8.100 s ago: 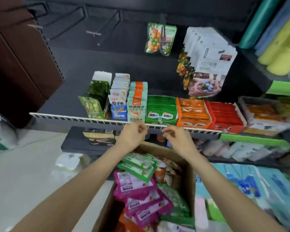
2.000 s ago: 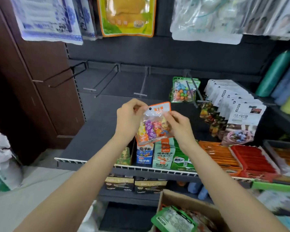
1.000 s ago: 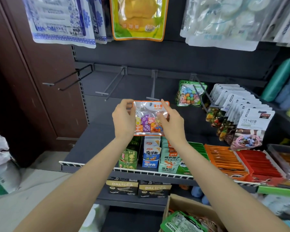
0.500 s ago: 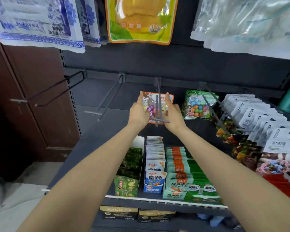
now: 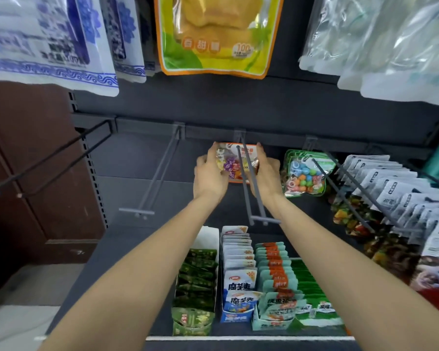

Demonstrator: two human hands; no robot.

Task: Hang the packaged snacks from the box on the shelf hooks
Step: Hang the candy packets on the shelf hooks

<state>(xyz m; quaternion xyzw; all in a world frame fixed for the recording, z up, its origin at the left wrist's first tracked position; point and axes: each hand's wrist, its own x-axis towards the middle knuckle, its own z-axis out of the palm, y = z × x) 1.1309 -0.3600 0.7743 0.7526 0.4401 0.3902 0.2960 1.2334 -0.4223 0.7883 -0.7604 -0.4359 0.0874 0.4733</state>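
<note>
An orange-edged clear packet of coloured sweets (image 5: 232, 162) sits far back on the middle grey shelf hook (image 5: 251, 183), close to the back rail. My left hand (image 5: 209, 177) grips its left edge and my right hand (image 5: 266, 177) grips its right edge. The hook's two rods run forward over the packet's face. The box is out of view.
A bare hook (image 5: 160, 171) juts out to the left and a black one (image 5: 48, 160) farther left. A green sweet packet (image 5: 304, 174) hangs on the hook to the right, then white pouches (image 5: 401, 196). Boxed snacks (image 5: 241, 277) fill the shelf below; large bags (image 5: 211, 36) hang overhead.
Both hands have pushed the sweet packet from the hook's front end back along the rods toward the rail. The view has moved closer to the shelf.
</note>
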